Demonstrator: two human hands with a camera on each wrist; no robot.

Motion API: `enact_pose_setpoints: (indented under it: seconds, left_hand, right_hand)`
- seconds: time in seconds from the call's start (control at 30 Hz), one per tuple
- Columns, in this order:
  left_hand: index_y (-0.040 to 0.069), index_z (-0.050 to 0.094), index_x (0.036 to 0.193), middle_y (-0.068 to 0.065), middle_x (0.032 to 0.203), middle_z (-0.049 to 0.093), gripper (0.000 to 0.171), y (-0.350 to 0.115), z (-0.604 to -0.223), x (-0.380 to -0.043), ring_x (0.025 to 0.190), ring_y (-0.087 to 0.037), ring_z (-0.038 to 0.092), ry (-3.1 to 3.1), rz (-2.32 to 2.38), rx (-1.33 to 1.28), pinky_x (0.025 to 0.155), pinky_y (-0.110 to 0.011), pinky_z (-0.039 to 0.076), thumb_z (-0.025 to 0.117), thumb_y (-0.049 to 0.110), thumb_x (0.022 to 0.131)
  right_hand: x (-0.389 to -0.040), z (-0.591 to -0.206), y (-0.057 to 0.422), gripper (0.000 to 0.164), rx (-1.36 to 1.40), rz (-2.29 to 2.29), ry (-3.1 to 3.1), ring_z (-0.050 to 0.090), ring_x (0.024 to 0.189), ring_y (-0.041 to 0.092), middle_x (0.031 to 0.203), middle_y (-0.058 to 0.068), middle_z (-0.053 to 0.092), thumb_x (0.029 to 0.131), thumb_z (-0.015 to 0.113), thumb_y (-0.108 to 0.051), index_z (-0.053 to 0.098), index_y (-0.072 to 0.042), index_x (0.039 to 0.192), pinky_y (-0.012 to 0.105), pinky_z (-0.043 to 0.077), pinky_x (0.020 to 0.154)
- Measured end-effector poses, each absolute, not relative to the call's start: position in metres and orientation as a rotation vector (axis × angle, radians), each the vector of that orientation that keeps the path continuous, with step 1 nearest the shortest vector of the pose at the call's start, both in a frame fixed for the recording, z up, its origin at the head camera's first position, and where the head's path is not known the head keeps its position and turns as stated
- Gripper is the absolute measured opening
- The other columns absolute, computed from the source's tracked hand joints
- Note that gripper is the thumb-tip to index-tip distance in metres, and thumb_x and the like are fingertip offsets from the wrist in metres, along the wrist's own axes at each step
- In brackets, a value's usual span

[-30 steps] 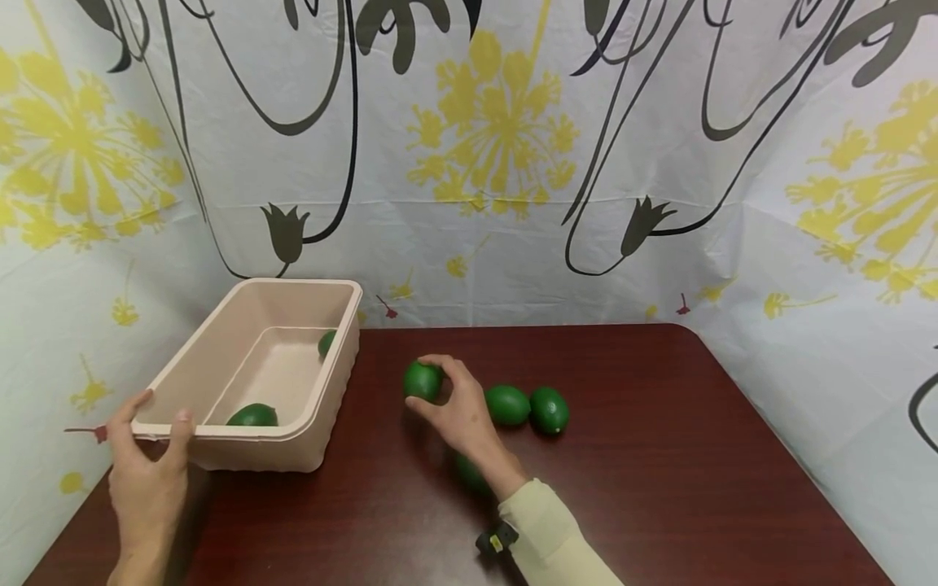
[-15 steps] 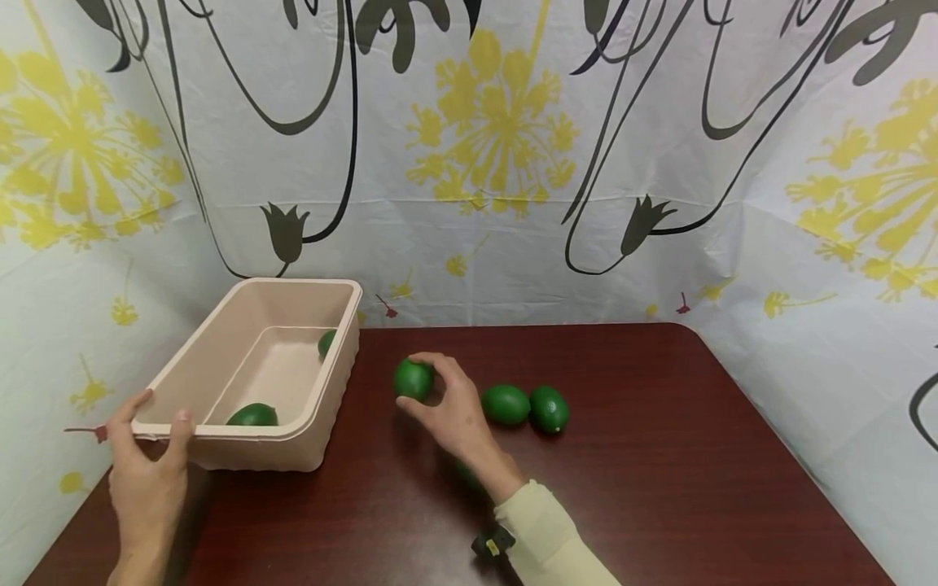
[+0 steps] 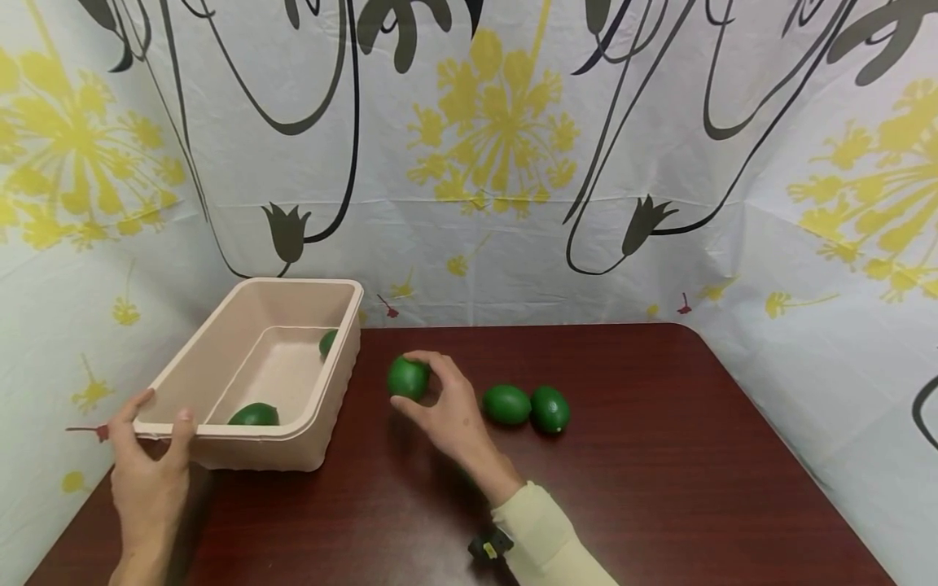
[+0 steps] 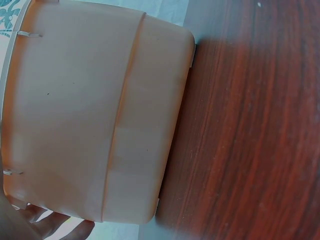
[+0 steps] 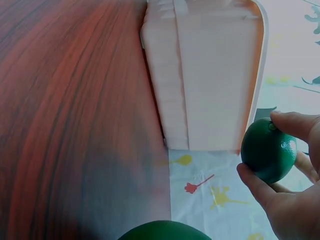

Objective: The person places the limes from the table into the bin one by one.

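My right hand (image 3: 453, 411) pinches a green lime (image 3: 408, 378) between thumb and fingers, raised over the table right of a beige plastic bin (image 3: 340, 358). The right wrist view shows the same lime (image 5: 269, 150) in the fingers, with the bin's outer wall (image 5: 217, 75) beyond it. My left hand (image 3: 150, 480) grips the bin's near left corner, thumb on the rim. In the left wrist view its fingers (image 4: 52, 223) show beside the bin wall (image 4: 75, 110). Inside the bin lie a lime (image 3: 254, 414) near the front and another (image 3: 326, 343), partly hidden, by the right wall.
Two limes, one (image 3: 506, 404) touching the other (image 3: 550, 409), lie on the dark red wooden table (image 3: 659, 456) right of my right hand. Another lime (image 5: 165, 231) shows at the bottom of the right wrist view. A patterned white cloth (image 3: 469, 260) hangs behind the table.
My right hand has moved a little to the left and slightly farther away, carrying the lime closer to the bin. The left hand and the bin have stayed put.
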State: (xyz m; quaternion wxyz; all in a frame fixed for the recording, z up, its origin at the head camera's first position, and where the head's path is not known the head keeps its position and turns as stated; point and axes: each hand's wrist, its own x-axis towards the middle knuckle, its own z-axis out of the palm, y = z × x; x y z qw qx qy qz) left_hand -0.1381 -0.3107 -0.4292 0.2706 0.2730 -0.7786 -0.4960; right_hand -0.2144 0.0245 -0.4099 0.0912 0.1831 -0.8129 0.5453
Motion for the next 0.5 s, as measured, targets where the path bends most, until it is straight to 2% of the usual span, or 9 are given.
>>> enact_pose_setpoints:
  seconds: [0.17, 0.5]
  left_hand:
    - [0.047, 0.034, 0.158, -0.003, 0.17, 0.036, 0.064, -0.3103, -0.4296, -0.1385, 0.149, -0.048, 0.038, -2.097, -1.337, 0.736, 0.119, -0.061, 0.025, 0.059, 0.044, 0.099]
    - [0.048, 0.034, 0.157, -0.004, 0.17, 0.035, 0.064, -0.3103, -0.4297, -0.1379, 0.15, -0.047, 0.037, -2.094, -1.35, 0.737, 0.121, -0.06, 0.024, 0.06, 0.045, 0.099]
  right_hand:
    - [-0.2123, -0.4089, 0.0222, 0.058, 0.559, 1.626, -2.399, 0.068, 0.11, 0.022, 0.126, 0.004, 0.064, 0.084, 0.088, -0.015, 0.063, -0.023, 0.136, 0.046, 0.059, 0.094]
    - [-0.2131, -0.4057, 0.0198, 0.058, 0.584, 1.617, -2.385, 0.068, 0.109, 0.019, 0.126, 0.003, 0.064, 0.083, 0.088, -0.017, 0.063, -0.023, 0.136, 0.031, 0.058, 0.092]
